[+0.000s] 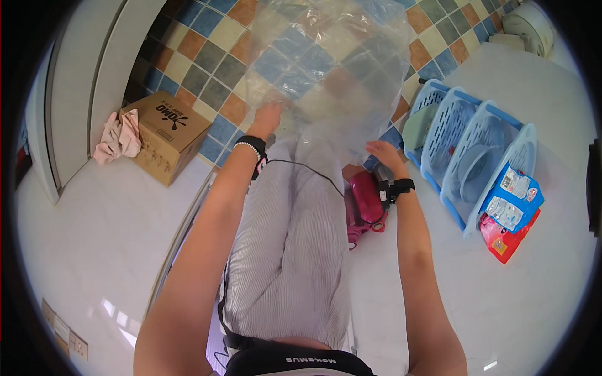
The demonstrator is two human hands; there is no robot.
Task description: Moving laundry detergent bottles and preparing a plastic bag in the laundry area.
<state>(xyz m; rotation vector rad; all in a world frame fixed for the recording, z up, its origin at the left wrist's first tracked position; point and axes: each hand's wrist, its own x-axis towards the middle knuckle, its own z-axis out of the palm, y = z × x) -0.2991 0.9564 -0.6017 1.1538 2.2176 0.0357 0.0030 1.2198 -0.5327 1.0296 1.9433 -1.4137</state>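
Note:
A large clear plastic bag spreads out in front of my legs, and the floor tiles show through it. My left hand grips its near left edge, the fingertips partly behind the film. At the near right corner, the fingers of my right hand pinch the film. Dark straps circle both wrists, and a beaded bracelet sits on the left one. Below my right hand is a magenta container, partly hidden by my trouser leg.
To the left stands a cardboard box with a pink cloth over its corner. A light-blue plastic rack holding basins is at the right. Blue and red packets lie by it. Multicoloured tiles cover the floor.

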